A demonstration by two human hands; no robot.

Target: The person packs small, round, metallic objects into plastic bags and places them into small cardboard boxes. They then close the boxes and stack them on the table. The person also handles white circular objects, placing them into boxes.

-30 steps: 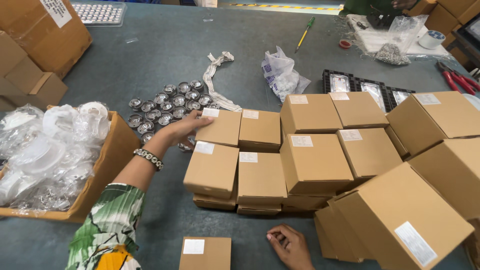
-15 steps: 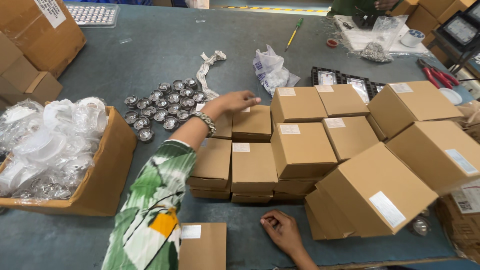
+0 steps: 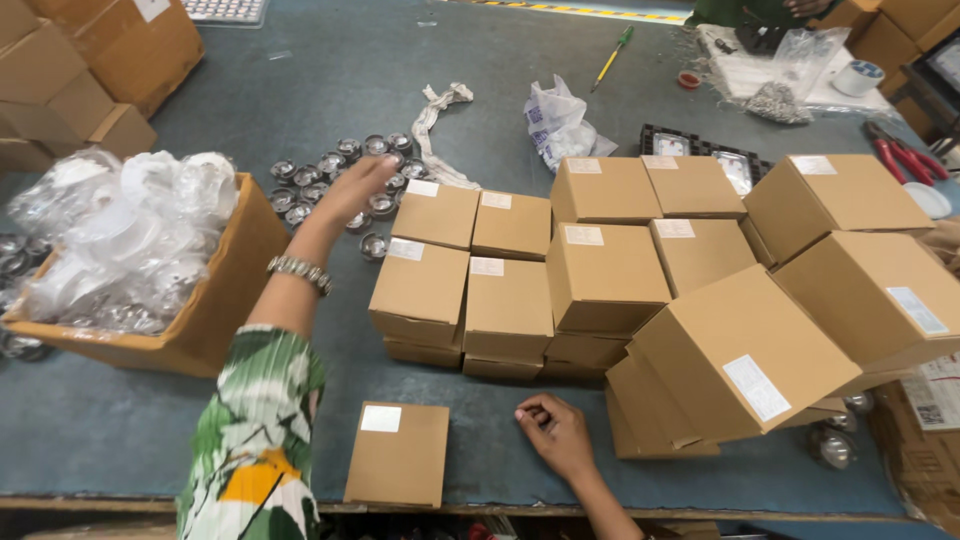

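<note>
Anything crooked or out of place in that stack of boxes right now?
Yes: the large carton at the stack's right front sits tilted, leaning on the neighbouring cardboard boxes. The rest stand square. A crumpled plastic bag lies loose behind them.

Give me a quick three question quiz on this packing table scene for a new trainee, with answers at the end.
1. True or false: the left hand reaches over the small round metal parts.
2. Where does the right hand rest? A) on a stacked box B) on the grey table C) in the open carton
3. What fills the open carton at the left?

Key: 1 true. 2 B. 3 Clear plastic bags of parts.
</note>
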